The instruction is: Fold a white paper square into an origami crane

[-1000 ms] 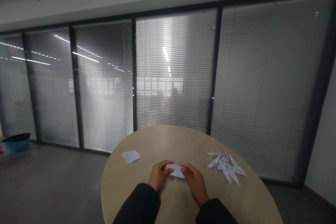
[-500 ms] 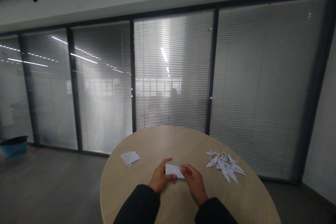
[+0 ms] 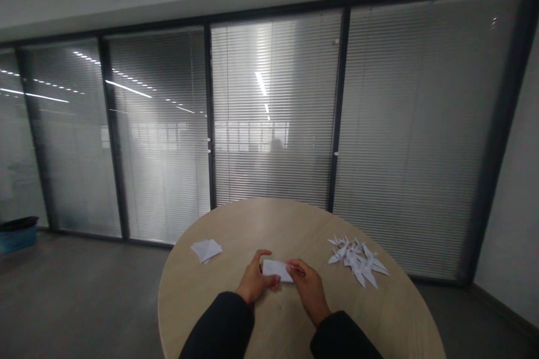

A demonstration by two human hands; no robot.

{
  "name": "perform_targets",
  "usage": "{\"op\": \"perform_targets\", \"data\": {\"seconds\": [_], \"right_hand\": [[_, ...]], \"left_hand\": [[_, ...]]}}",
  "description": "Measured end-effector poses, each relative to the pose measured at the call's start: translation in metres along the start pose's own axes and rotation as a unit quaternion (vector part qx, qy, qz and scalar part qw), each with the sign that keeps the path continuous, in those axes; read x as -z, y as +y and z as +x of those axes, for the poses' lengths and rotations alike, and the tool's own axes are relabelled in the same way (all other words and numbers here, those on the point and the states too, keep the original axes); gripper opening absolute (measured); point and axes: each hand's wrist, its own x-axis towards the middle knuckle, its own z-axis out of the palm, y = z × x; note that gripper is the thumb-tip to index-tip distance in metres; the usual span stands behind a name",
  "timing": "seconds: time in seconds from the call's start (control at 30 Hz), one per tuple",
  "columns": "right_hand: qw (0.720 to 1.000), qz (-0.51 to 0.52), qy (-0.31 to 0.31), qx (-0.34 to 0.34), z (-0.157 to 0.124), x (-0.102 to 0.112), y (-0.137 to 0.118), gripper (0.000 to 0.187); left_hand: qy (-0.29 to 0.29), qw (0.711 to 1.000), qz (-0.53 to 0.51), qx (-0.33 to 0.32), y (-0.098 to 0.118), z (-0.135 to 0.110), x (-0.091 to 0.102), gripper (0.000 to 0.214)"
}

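Tub, blue, rounded, black along the top (image 3: 18, 239): stands at the far left on the smooth grey floor (image 3: 105, 291); partly cut off by the view edge.
Partition, glazed, with dark straight frames (image 3: 209, 123): spans the background behind the table area; horizontal slatted blinds (image 3: 273, 179) give it a finely ribbed texture, with bright streaks of light showing.
Table, round-edged, pale wood-grain top (image 3: 269, 224): matt, light brown surface; carries all of the paper listed below.
Sheets, thin white paper, loosely stacked (image 3: 206, 249): flat on the left part of the table; corners fanned out of line, edges straight.
Left sleeve, dark fabric (image 3: 221, 322): covers the forearm up to the wrist.
Left hand, bare (image 3: 254, 281): curved around the left end of the folded piece; thumb laid over its lower edge, curled fingertips below, index finger arched beyond the upper left corner. Grip appears light.
Folded piece, small white paper rectangle (image 3: 275, 267): held between both hands over the near middle of the table; face smooth, long edges straight, right end covered by fingers.
Right hand, bare (image 3: 310, 286): pinches the right end of the rectangle between thumb and bent fingers.
Right sleeve, dark fabric (image 3: 343, 336): ends at the wrist.
Cranes, folded white paper, sharply pointed (image 3: 357, 262): overlapping heap on the right part of the table; creased facets, tips aimed in several directions, well apart from the hands.
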Motion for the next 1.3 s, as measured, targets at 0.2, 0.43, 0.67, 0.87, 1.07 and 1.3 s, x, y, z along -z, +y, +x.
{"op": "perform_targets", "data": {"seconds": [0.2,0.43,0.67,0.87,1.07,1.3], "right_hand": [[0.991,0.109,-0.043,-0.062,0.000,-0.003,0.000,0.048],[0.976,0.164,-0.086,-0.112,-0.004,-0.007,-0.006,0.052],[0.976,0.168,-0.080,-0.112,-0.005,-0.005,-0.008,0.044],[0.976,0.168,-0.070,-0.116,-0.004,-0.002,-0.006,0.043],[0.975,0.178,-0.059,-0.118,-0.005,-0.002,-0.008,0.040],[0.978,0.161,-0.046,-0.122,-0.005,-0.002,-0.013,0.038]], "left_hand": [[0.037,0.998,0.025,-0.036,-0.005,0.001,0.001,0.063],[0.054,0.996,0.044,-0.063,-0.005,0.001,0.002,0.059],[0.055,0.995,0.051,-0.066,-0.006,0.000,0.001,0.059],[0.055,0.997,0.013,-0.060,-0.001,-0.001,-0.002,0.062],[0.060,0.997,-0.033,-0.038,-0.003,0.001,-0.004,0.070],[0.071,0.996,-0.049,-0.013,-0.007,0.004,-0.003,0.084]]}}
